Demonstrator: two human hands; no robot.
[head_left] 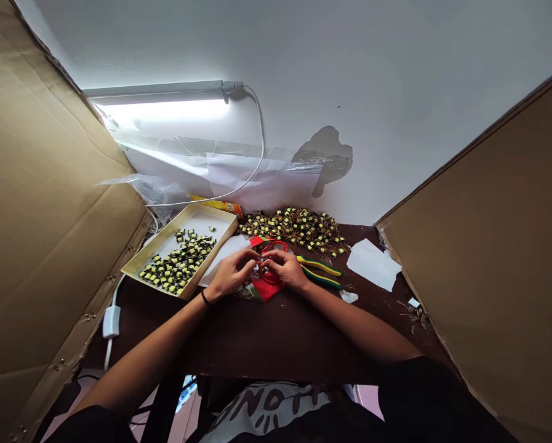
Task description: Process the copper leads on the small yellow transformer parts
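My left hand point(233, 271) and my right hand point(285, 268) meet over the middle of the table, fingertips pinched close together. What lies between the fingers is too small and too covered to make out. Just beneath them is a red and green packet or cloth point(265, 291) with small bits on it. A red loop point(280, 246), perhaps a tool's handle, shows behind the right fingers. Beside my right hand lie pliers with green and yellow handles point(322, 267). Behind the hands spreads a heap of small yellow and black coil parts with copper-coloured wires point(298, 227).
To the left, a shallow box point(186, 294) holds many yellow and black parts point(178, 261). White paper point(374, 263) and scraps point(416, 311) lie at right. Cardboard walls point(497, 234) flank the dark table point(257, 344). A lit tube lamp point(165, 111) trails a white cable point(263, 135).
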